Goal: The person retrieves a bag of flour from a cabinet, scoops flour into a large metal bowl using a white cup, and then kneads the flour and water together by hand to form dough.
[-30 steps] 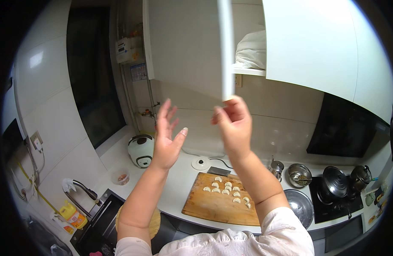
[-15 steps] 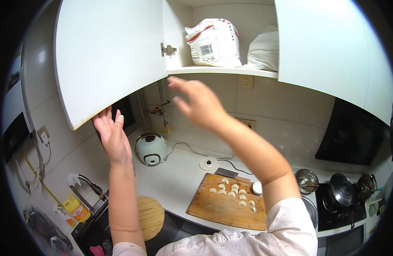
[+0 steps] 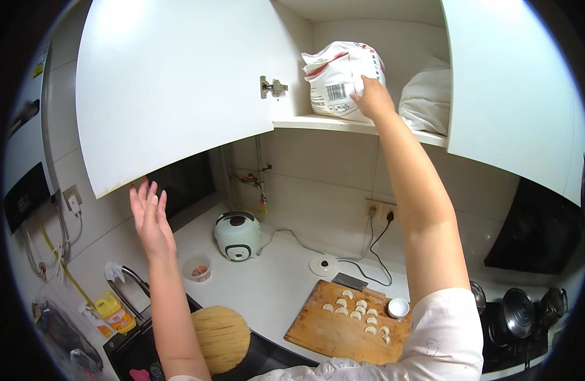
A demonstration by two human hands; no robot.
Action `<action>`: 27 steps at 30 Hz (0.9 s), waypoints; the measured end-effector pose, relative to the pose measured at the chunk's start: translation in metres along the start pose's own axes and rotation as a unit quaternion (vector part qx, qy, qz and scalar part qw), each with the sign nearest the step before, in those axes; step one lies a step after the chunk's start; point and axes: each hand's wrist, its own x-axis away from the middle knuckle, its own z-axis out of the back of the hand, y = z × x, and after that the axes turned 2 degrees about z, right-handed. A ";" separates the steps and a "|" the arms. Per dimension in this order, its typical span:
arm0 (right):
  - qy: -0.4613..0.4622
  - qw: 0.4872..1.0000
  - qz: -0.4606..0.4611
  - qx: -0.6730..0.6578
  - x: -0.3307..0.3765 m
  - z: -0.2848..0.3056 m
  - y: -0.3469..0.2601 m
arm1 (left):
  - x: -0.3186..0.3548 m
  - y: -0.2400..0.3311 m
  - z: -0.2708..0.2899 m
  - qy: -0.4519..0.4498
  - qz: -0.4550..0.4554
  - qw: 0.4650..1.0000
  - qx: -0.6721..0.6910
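Note:
Inside the open wall cabinet, a plump white bag [image 3: 340,79] with a red stripe and a barcode sits on the shelf [image 3: 305,122]. My right hand [image 3: 375,101] has reached up to it; thumb and forefinger press on its front right side, while the other fingers are partly hidden. My left hand [image 3: 151,216] is raised palm up with fingers spread, just under the lower corner of the swung-out cabinet door [image 3: 178,95]. It holds nothing. To the right of my right hand, a second, plain white bag [image 3: 427,98] rests on the same shelf.
Below are a cutting board [image 3: 349,340] with several dumplings, a cleaver [image 3: 349,281], a small white bowl [image 3: 398,308], a rice cooker [image 3: 238,236], and a tub of filling [image 3: 196,268]. A round wooden board [image 3: 221,340] lies near the sink; pots [image 3: 518,311] stand at right.
My right hand has moved up and right, from below the shelf onto the striped bag. My left hand has dropped slightly away from the door's lower edge. The view has shifted.

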 end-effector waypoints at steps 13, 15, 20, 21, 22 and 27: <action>-0.051 0.997 0.017 0.048 -0.082 -0.012 -0.020 | 0.026 -0.014 -0.039 -0.202 0.232 0.946 -0.106; -0.092 0.989 0.034 0.113 -0.090 -0.006 -0.025 | 0.025 -0.010 -0.048 -0.211 0.238 0.941 -0.113; -0.107 0.978 0.063 0.167 -0.101 -0.009 -0.026 | 0.029 -0.011 -0.055 -0.203 0.255 0.939 -0.109; -0.100 0.980 0.066 0.158 -0.098 -0.010 -0.025 | 0.031 -0.013 -0.053 -0.204 0.255 0.939 -0.109; -0.066 0.985 0.081 0.136 -0.096 -0.010 -0.024 | 0.034 -0.014 -0.051 -0.203 0.256 0.939 -0.108; -0.012 0.989 0.113 0.094 -0.087 -0.021 -0.016 | 0.047 -0.011 -0.042 -0.179 0.295 0.931 -0.117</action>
